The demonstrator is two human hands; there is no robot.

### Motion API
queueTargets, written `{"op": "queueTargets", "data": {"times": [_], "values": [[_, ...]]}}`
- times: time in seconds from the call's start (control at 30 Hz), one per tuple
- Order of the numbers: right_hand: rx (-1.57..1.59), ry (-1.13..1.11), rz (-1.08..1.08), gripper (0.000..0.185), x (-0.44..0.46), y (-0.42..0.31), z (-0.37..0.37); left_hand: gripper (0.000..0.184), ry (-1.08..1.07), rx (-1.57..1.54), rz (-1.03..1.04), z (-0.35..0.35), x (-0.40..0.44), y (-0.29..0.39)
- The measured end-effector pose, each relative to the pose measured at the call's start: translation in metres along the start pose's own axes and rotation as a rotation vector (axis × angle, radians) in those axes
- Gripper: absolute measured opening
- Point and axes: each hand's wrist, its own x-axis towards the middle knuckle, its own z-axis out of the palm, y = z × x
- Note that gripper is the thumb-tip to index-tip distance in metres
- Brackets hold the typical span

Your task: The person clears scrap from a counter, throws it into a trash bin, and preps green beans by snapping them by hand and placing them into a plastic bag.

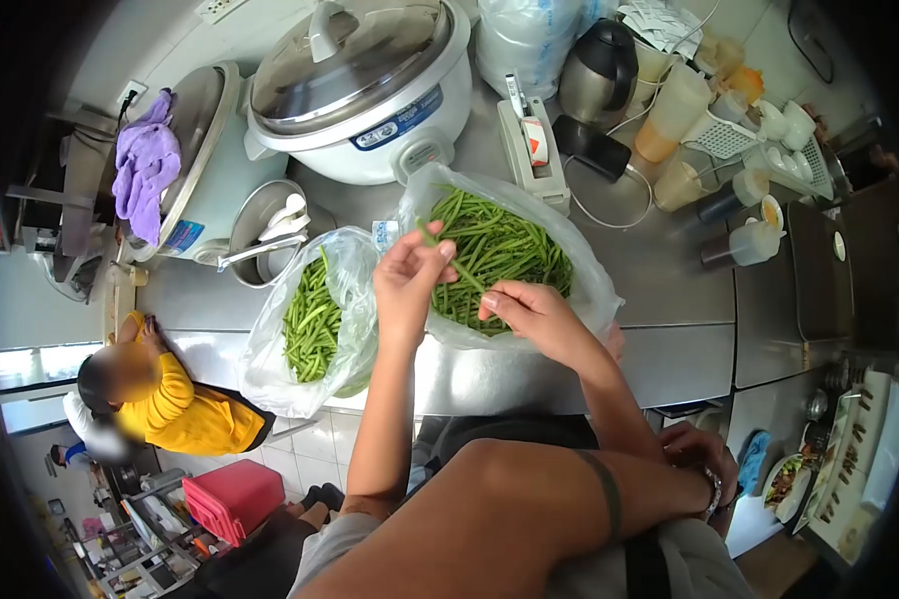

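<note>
A long green bean (466,276) stretches between my two hands above an open clear plastic bag (594,290) of long green beans (514,245). My left hand (408,280) pinches its upper part between thumb and fingers. My right hand (537,317) grips the lower end, thumb pressed against the forefinger. To the left lies a second plastic bag (260,374), holding shorter bean pieces (313,324).
Behind the bags stand a large rice cooker (395,115), a steel pot (245,225) with utensils and a tape dispenser (532,150). Squeeze bottles (669,115) line the right. Another person's arm (529,499) crosses the foreground; a person in yellow (205,404) is at left.
</note>
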Motion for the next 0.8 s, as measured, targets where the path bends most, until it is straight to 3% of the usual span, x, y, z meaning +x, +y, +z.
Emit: {"op": "queueTargets", "data": {"times": [0.13,0.3,0.43,0.53,0.6,0.63,0.7,0.8], "values": [[0.062,0.077,-0.110,0.024,0.007,-0.017,-0.004,0.047,-0.083,-0.155,0.002,-0.027,-0.016,0.009],[0.089,0.071,-0.128,0.026,0.025,-0.060,-0.011,0.051,-0.240,-0.064,-0.049,-0.028,-0.016,0.033],[0.537,-0.047,-0.093,0.027,0.043,-0.053,-0.009,0.053,-0.143,-0.129,0.059,-0.007,-0.011,0.034],[0.047,0.117,-0.108,0.022,0.049,-0.031,-0.009,0.050,-0.017,-0.226,0.267,0.004,-0.012,0.039],[-0.320,0.265,-0.076,0.022,0.038,-0.019,-0.018,0.046,0.171,0.013,0.408,-0.026,-0.016,0.049],[-0.359,0.283,-0.040,0.022,0.031,-0.013,-0.024,0.044,0.239,0.067,0.484,-0.043,-0.021,0.056],[-0.436,0.291,-0.011,0.023,0.025,0.000,-0.036,0.039,0.429,0.218,0.464,-0.096,-0.032,0.063],[-0.491,0.265,-0.006,0.019,0.022,0.020,-0.047,0.037,0.430,0.597,0.334,-0.173,-0.051,0.053]]}}
